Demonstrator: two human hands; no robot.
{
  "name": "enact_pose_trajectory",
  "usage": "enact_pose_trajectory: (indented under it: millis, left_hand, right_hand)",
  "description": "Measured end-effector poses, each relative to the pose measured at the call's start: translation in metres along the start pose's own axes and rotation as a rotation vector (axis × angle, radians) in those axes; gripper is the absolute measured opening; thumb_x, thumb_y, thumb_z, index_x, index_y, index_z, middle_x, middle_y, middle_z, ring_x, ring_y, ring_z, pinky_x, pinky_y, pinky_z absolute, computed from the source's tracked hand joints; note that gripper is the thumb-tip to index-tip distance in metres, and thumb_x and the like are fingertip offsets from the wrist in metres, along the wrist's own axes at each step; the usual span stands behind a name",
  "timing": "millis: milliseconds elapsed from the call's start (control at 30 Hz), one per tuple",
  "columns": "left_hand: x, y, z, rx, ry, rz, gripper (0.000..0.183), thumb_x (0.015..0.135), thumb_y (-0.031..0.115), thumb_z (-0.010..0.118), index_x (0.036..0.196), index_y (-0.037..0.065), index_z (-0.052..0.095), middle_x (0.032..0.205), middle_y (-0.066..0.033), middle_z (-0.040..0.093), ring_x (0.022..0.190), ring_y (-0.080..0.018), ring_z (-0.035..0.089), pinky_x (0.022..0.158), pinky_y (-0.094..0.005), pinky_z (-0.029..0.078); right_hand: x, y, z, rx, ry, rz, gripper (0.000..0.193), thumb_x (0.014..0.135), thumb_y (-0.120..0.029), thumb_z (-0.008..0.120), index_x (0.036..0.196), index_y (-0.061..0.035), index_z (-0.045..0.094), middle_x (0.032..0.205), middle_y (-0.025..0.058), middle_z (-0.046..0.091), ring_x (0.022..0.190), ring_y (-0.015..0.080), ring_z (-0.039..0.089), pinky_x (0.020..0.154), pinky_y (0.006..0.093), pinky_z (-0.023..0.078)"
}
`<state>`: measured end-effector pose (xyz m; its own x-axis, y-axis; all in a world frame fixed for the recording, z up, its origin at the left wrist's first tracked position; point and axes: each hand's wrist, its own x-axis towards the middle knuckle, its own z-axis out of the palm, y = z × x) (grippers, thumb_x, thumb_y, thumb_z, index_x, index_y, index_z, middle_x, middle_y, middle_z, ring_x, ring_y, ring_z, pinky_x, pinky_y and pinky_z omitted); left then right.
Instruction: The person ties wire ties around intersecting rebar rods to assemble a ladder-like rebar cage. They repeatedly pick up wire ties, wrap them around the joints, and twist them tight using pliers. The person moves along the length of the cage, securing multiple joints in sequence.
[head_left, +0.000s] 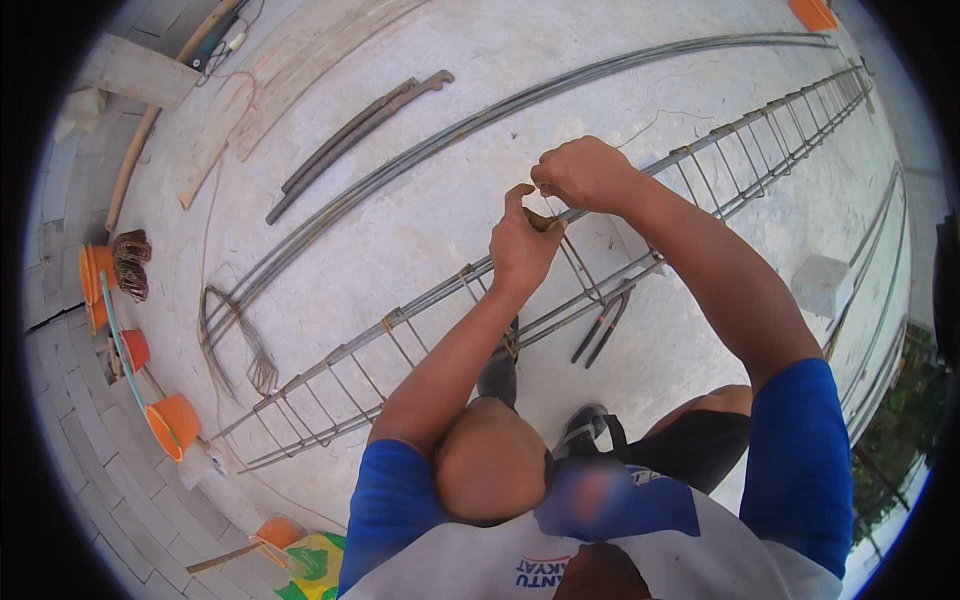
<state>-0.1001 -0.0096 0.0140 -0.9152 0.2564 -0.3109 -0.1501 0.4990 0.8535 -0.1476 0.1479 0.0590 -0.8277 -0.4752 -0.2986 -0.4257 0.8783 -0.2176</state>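
Pinching thin wire (548, 204), right hand (588, 176) works beside left hand (524, 246) at ladder-shaped rebar (435, 294).

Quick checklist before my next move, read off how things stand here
1. Both hands at the rebar cage: ok; left hand and right hand meet over its far-side bars.
2. Grip at the fingertips secure: cannot tell; too small.
3. Two-handled tool, perhaps pincers, in hand: not ok; it lies by the near-side bars.
4. Loose long rods off the cage: ok, beyond it.
5. Grey shoe clear of bars: ok.
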Motion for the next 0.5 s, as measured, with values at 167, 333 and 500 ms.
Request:
enact_pose_trajectory:
  millis: [167,333,500]
  left_hand:
    - [0.001,0.001,-0.004,0.008,-0.032,-0.034,0.050,0.077,0.016,0.076,0.120,0.004,0.053,0.078,-0.0096,0.070,0.074,-0.0252,0.068,0.071,-0.0356,0.052]
    - [0.009,-0.007,-0.015,-0.018,-0.225,0.039,0.040,0.078,0.017,0.075,0.113,0.004,0.061,0.089,-0.0136,0.069,0.083,-0.0219,0.067,0.076,-0.0342,0.051]
    - [0.011,-0.022,-0.010,0.337,-0.250,0.162,0.039,0.081,0.021,0.070,0.116,0.007,0.063,0.106,-0.0142,0.066,0.096,-0.0290,0.065,0.083,-0.0390,0.051]
  right_hand:
    - [-0.005,-0.004,-0.011,-0.221,-0.361,0.146,0.009,0.074,-0.014,0.069,0.080,-0.0077,0.071,0.084,0.0136,0.070,0.080,0.0293,0.068,0.070,0.0401,0.053]
    - [-0.009,-0.020,-0.040,0.129,-0.353,0.109,0.009,0.075,-0.013,0.066,0.078,-0.0041,0.069,0.079,0.0140,0.068,0.080,0.0302,0.067,0.069,0.0412,0.052]
    - [-0.042,-0.034,-0.020,-0.073,0.427,-0.030,0.009,0.085,-0.014,0.063,0.085,-0.0055,0.067,0.093,0.0098,0.061,0.100,0.0229,0.057,0.084,0.0338,0.044]
